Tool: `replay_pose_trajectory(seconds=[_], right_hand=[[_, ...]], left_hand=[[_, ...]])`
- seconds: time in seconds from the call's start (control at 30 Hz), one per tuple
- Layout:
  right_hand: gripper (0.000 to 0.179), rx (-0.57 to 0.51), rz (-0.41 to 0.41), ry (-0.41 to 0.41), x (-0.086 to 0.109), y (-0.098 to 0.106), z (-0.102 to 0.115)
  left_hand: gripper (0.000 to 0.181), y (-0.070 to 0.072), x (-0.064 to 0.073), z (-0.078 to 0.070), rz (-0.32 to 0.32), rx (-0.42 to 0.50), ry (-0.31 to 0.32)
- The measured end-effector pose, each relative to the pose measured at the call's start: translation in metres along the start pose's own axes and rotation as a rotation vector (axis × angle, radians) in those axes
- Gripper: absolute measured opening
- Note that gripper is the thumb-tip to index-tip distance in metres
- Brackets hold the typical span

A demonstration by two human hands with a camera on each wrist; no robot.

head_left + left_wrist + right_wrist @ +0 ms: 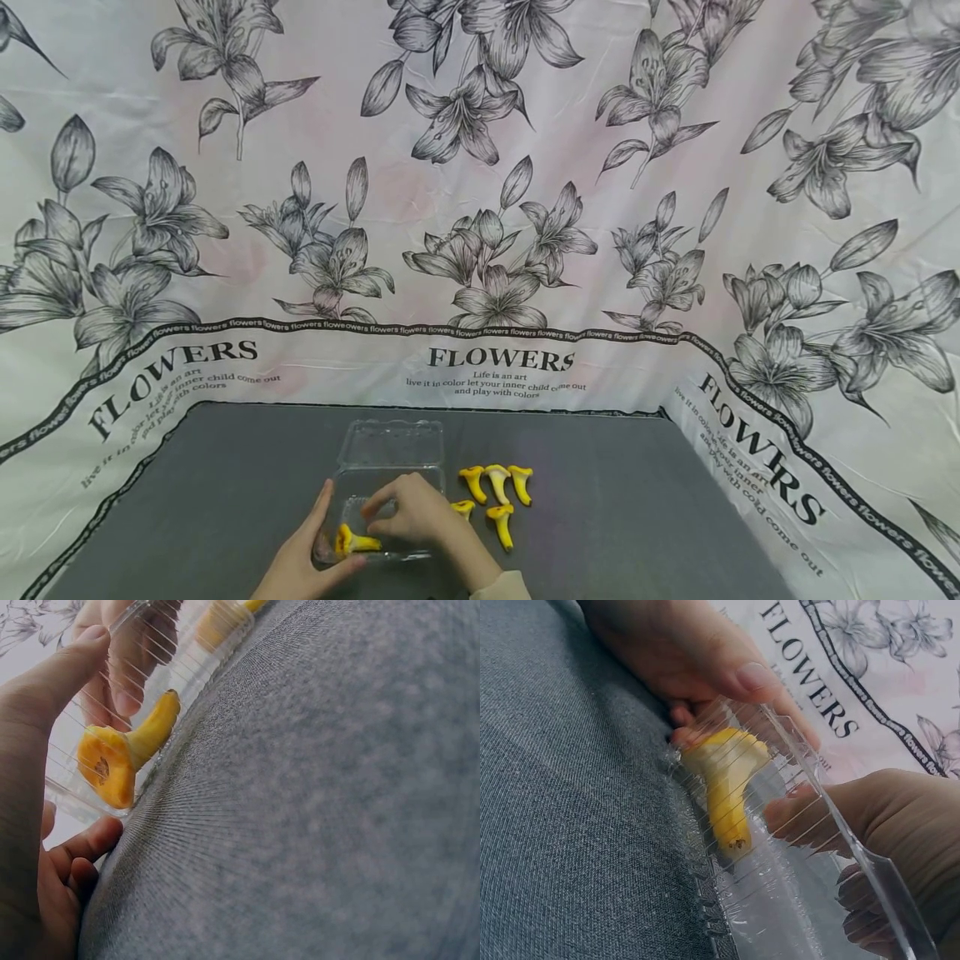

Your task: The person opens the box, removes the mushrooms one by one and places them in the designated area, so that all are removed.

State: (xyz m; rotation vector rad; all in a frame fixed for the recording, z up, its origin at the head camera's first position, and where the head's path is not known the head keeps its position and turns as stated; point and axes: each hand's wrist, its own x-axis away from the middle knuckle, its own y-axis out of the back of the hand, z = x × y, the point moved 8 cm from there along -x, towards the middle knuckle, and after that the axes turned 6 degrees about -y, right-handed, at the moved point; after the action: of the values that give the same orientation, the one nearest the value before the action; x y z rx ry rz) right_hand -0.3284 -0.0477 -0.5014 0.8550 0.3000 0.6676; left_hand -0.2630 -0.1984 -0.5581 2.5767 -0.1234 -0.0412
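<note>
A clear plastic clamshell container stands on the grey table with its lid flipped back. My left hand grips its near left corner, thumb at the near rim and fingers along the left side. One yellow chanterelle mushroom lies on its side inside, cap toward the left hand. Over the container's inside is my right hand, fingers bent and pointing down. Seen from the right wrist, the right thumb is close to the mushroom's stem but apart from it. No object shows between the right fingers.
Several more chanterelle mushrooms lie on the table right of the container, three in a back row, including a paler one, and others in front. A flower-printed cloth hangs behind and along both sides of the grey table.
</note>
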Motion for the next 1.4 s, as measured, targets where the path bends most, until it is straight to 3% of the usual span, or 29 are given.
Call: replay_pose_trajectory(seconds=[0.13,0.4,0.57,0.97,1.2,1.4], right_hand=[[0.016,-0.012,0.023,0.023,0.0,-0.002,0.003],[0.024,0.097,0.019,0.215,0.001,-0.002,0.021],[0.026,0.093,0.062,0.261,-0.001,-0.007,0.026],[0.027,0.09,0.082,0.369,-0.003,-0.014,0.033],[0.022,0.175,0.087,0.356,-0.002,-0.014,0.029],[0.017,0.287,0.049,0.363,-0.001,-0.011,0.027]], left_hand=[[0.121,0.001,0.0,0.0,-0.005,0.0,0.009],[0.12,0.004,0.001,-0.003,-0.009,0.012,-0.009],[0.12,0.003,0.002,-0.003,-0.004,0.031,-0.032],[0.117,0.004,0.003,-0.007,-0.033,-0.013,-0.145],[0.12,0.001,0.0,-0.002,-0.005,0.032,-0.068],[0.118,0.0,0.0,-0.003,-0.018,0.042,-0.06]])
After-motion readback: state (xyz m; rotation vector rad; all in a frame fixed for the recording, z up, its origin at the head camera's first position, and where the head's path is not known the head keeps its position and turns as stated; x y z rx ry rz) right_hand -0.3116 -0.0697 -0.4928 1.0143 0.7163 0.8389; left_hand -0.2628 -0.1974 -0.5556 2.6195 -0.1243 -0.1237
